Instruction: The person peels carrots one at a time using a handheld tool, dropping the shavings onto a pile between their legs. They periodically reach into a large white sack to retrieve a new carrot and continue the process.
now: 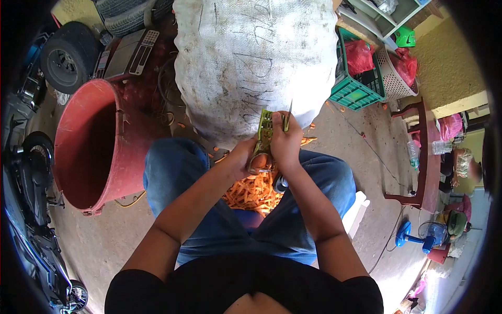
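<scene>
An elongated yellow-green object [265,137] with a dark pattern and a clear, rounded lower end is between my hands, above my lap. My left hand [244,155] is closed around its lower left side. My right hand [285,144] is closed at its right side, thumb up near the top. A thin, pointed, blade-like piece [290,109] sticks up beyond my right fingers; its handle is mostly hidden. Beneath both hands, a heap of orange strips [253,196] lies between my legs. A dark cylindrical thing [280,183] shows partly below my right hand.
A large white woven sack [251,57] with handwriting stands directly ahead. Left are a red bin [112,152] and a tyre [70,56]; a motorcycle [39,178] is farther left. Right are a green crate [358,86], a white basket [395,78], a wooden bench [426,157], a blue fan [418,238] and another person.
</scene>
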Demonstrator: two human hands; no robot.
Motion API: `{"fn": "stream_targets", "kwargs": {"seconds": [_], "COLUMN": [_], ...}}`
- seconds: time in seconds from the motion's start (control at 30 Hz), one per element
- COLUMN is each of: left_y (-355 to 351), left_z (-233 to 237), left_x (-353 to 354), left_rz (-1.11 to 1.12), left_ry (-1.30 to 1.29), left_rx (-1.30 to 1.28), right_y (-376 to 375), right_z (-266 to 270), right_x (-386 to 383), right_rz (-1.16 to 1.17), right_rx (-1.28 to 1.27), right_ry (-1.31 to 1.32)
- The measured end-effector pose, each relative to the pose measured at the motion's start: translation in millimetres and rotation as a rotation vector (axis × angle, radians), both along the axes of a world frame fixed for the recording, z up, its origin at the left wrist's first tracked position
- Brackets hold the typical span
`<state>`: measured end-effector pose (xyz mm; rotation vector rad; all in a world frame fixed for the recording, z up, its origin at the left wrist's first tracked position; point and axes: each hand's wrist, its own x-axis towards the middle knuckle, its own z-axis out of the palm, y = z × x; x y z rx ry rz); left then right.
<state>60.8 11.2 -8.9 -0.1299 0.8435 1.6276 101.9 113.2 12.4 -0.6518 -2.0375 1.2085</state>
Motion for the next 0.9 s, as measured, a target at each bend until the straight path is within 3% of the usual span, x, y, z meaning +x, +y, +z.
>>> {"fn": "stream_targets", "kwargs": {"seconds": [0.03, 0.1, 0.13, 0.17, 0.2, 0.33, 0.4, 0.43, 0.47, 0.53, 0.6, 0.63, 0.67, 0.7, 0.77, 0.8, 0.83, 0.9], "left_y": [-2, -4, -5, -8, -10, -3, 0, 2, 3, 0, -2, -2, -3, -7, -1, 1, -4, -1], "left_z": [4, 29, 26, 20, 18, 0, 7, 16, 20, 11, 12, 17, 20, 12, 30, 37, 12, 13], "left_x": [1, 8, 10, 12, 12, -1, -1, 1, 3, 3, 4, 6, 8, 11, 19, 21, 14, 5], "left_rz": [0.003, -0.216, -0.222, -0.284, -0.344, -0.196, -0.129, -0.037, 0.054, 0.049, 0.054, -0.06, -0.176, -0.245, -0.2, -0.146, -0.234, -0.202], "left_ry": [0.002, 0.195, 0.195, 0.179, 0.164, -0.084, -0.145, -0.108, -0.075, -0.055, -0.034, 0.029, 0.091, 0.009, 0.065, 0.124, 0.063, 0.033], "left_rx": [-0.001, -0.149, -0.145, -0.048, 0.047, 0.012, 0.079, 0.068, 0.056, 0.06, 0.065, -0.048, -0.159, 0.044, -0.083, -0.212, -0.028, -0.059], "right_y": [8, 39, 66, 82, 93, 63, 27, 12, -1, -5, 3, 12, 36, 57, 94, 104, 104, 79], "right_z": [-6, -4, -7, -2, -1, 11, 8, 15, 15, 13, 11, 9, -5, -2, -4, -5, -7, 9], "right_x": [-3, -11, -14, -15, -14, -7, -7, -2, 0, 0, -2, -5, -12, -16, -16, -15, -12, -6], "right_rz": [-0.003, -0.184, -0.309, -0.414, -0.45, -0.259, -0.09, -0.028, 0.018, 0.041, 0.013, -0.019, -0.126, -0.267, -0.462, -0.483, -0.428, -0.295], "right_rx": [0.031, -0.006, 0.004, 0.143, 0.053, -0.246, -0.232, -0.154, 0.01, -0.021, 0.061, 0.142, 0.211, 0.101, 0.142, 0.08, 0.06, -0.062], "right_ry": [-0.013, 0.012, -0.072, -0.06, -0.045, 0.06, 0.145, -0.008, 0.053, -0.065, -0.055, -0.043, 0.042, -0.035, -0.032, -0.076, -0.059, -0.014]}}
